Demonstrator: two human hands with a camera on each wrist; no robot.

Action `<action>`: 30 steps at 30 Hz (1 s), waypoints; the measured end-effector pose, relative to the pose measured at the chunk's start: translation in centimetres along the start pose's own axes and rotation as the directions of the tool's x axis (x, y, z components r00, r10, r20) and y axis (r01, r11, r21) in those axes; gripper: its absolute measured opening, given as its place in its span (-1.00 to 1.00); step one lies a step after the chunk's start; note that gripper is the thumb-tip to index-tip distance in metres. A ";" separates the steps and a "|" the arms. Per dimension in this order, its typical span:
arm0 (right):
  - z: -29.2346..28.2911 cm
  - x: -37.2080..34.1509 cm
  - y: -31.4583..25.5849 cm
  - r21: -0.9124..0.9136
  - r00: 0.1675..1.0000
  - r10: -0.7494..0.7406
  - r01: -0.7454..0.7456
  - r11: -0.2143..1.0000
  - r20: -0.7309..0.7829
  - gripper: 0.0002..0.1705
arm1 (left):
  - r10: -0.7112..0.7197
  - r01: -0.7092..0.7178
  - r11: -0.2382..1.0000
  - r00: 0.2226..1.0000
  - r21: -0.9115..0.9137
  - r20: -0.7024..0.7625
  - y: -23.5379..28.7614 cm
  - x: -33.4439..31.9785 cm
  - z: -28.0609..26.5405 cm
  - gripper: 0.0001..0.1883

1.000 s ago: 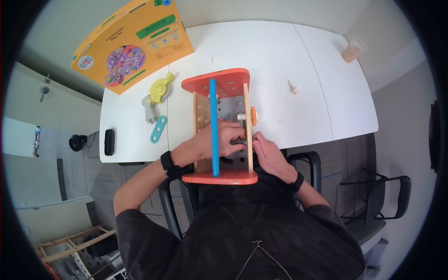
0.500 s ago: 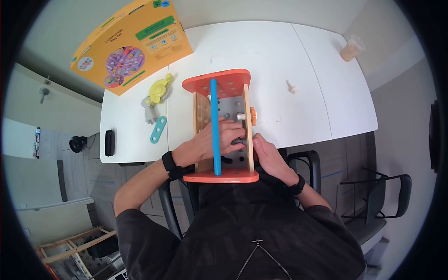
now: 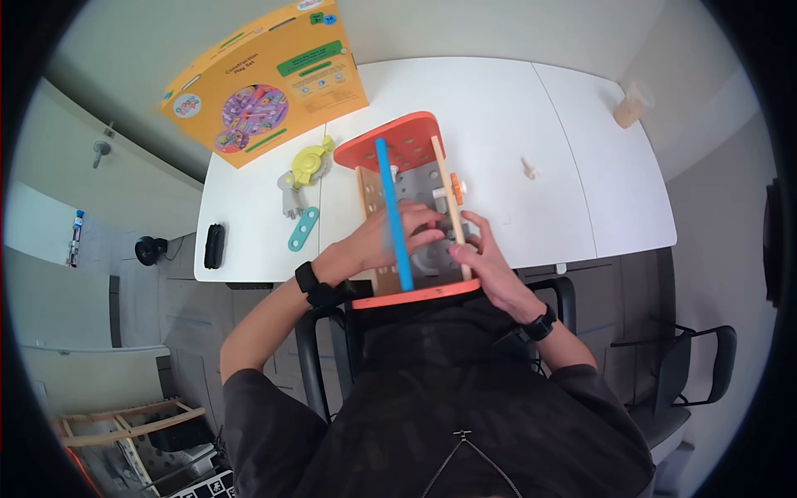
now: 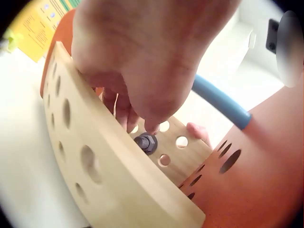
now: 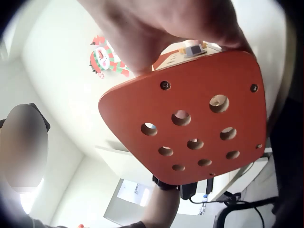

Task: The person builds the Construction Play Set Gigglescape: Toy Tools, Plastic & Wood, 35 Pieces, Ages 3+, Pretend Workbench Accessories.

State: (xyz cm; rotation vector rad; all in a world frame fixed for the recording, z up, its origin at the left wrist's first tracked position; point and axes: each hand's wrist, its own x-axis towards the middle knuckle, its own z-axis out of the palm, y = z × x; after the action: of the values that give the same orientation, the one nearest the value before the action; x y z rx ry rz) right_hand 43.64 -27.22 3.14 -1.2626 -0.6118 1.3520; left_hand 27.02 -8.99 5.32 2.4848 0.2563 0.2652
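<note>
A wooden toy box with red end panels point(image 3: 415, 296) and a blue bar point(image 3: 393, 212) is tilted at the table's front edge. My left hand point(image 3: 369, 243) reaches under the bar, its fingers loosely bent inside. In the left wrist view, a dark grey nut point(image 4: 150, 144) on a bolt sits at the far wooden side point(image 4: 172, 153), close below the left fingertips; contact is unclear. My right hand point(image 3: 496, 272) grips the right wooden side point(image 3: 452, 207), thumb over its edge. The right wrist view has the holed red end point(image 5: 190, 133) below that hand.
An orange knob point(image 3: 456, 189) is on the box's right side. Left of it lie a teal strip point(image 3: 304, 229), a yellow-grey toy point(image 3: 307, 166) and a black case point(image 3: 214, 246). A yellow carton point(image 3: 274, 83), a small pale piece point(image 3: 530, 169) and a cup point(image 3: 633, 106) are farther back.
The box has tilted, its near end shifting right and upward in view. My right thumb now lies over the wooden edge. The whole head view has shifted slightly.
</note>
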 end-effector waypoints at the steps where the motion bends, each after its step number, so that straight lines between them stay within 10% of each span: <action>1: -0.5 0.1 -0.4 -0.011 0.999 -0.035 0.035 0.999 -0.012 0.10 | 0.034 -0.031 0.999 0.996 0.041 -0.084 -0.2 -0.4 -0.3 -0.60; 5: -0.5 -0.5 -5.2 -0.256 0.965 -0.260 0.246 0.935 -0.021 0.10 | 0.079 0.036 0.922 0.957 0.385 -0.277 0.5 -2.0 -3.7 -0.56; 7: -0.5 -0.2 -6.2 -0.458 0.892 -0.451 0.397 0.795 -0.009 0.08 | -0.074 0.131 0.982 0.928 0.133 -0.365 -0.1 -2.8 -3.9 -0.53; 9: -0.5 0.2 -6.7 -0.678 0.787 -0.617 0.471 0.564 0.034 0.08 | -0.305 0.235 0.947 0.875 -0.220 -0.375 0.5 -3.5 -4.2 -0.52; 12: -0.4 0.3 -8.6 -0.905 0.622 -0.723 0.426 -0.009 0.300 0.05 | -0.405 0.287 0.889 0.856 -0.358 -0.320 -0.2 -4.3 -3.3 -0.51; 15: -1.7 1.1 -8.2 -0.852 0.571 -0.637 0.410 -0.325 0.518 0.09 | -0.511 0.434 0.827 0.846 -0.357 -0.155 -1.2 -5.2 -1.8 -0.50; 23: -3.3 3.4 -6.7 -0.686 0.532 -0.459 0.385 -0.617 0.711 -0.22 | -0.190 0.240 0.956 0.945 -0.170 0.266 2.8 -5.9 0.7 -0.61; 30: -3.4 4.6 -3.5 -0.646 0.507 -0.458 0.297 -0.703 0.731 -0.25 | -0.061 0.075 0.960 0.996 -0.270 0.060 7.1 -2.9 -3.2 -0.73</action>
State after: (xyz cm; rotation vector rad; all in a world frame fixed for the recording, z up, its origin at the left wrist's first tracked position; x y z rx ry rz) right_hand 48.97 -23.17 3.76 -1.6135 -2.3214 -0.8555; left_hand 24.28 -13.52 11.81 2.2026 0.2650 0.1936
